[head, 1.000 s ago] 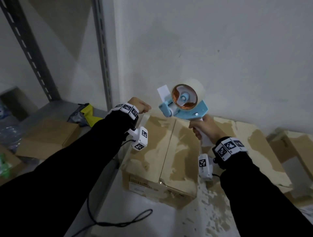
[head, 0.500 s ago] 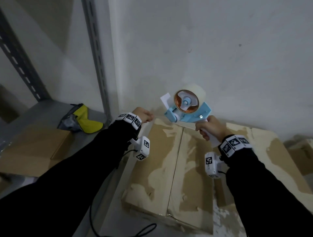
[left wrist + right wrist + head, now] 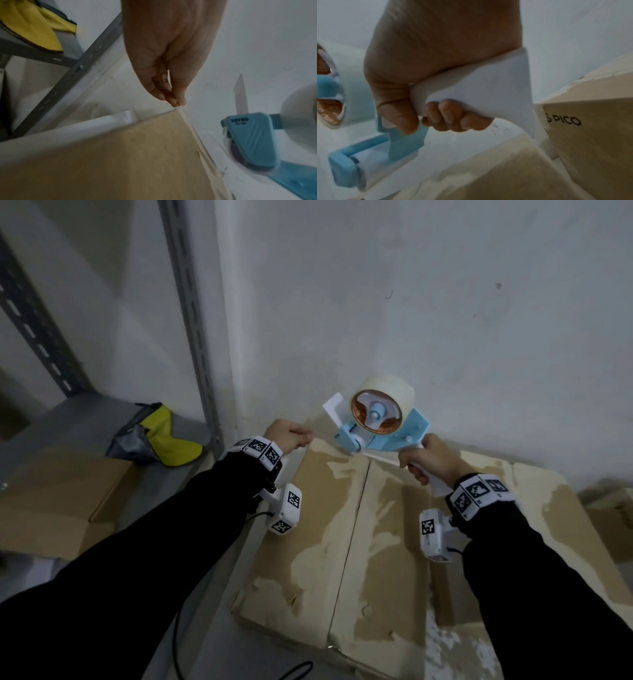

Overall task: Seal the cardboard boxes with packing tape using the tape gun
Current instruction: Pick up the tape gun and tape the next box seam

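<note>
While the head view looks down at a corner by a white wall, the right hand (image 3: 430, 458) is wrapped around the white handle of the blue tape gun (image 3: 380, 426), which sits at centre frame with its front end at the far edge of the cardboard box (image 3: 329, 542). Over to the left, the left hand (image 3: 287, 434) has its fingertips pinched together at the box's far left corner (whether tape is between them cannot be told here). A yellow cloth (image 3: 168, 440) lies on the grey shelf (image 3: 89, 412) at left, near a second box (image 3: 51, 498).

From the left wrist, the left hand's fingertips (image 3: 173, 100) are pressed together just above the box corner (image 3: 176, 109); the tape gun's blue guard (image 3: 250, 139) fills the lower right.

From the right wrist, the right hand's fingers (image 3: 447, 115) are curled tight around the white handle (image 3: 479, 86), the tape roll (image 3: 344, 86) at the left edge. Another box printed "PICO" (image 3: 590, 135) stands at right.
</note>
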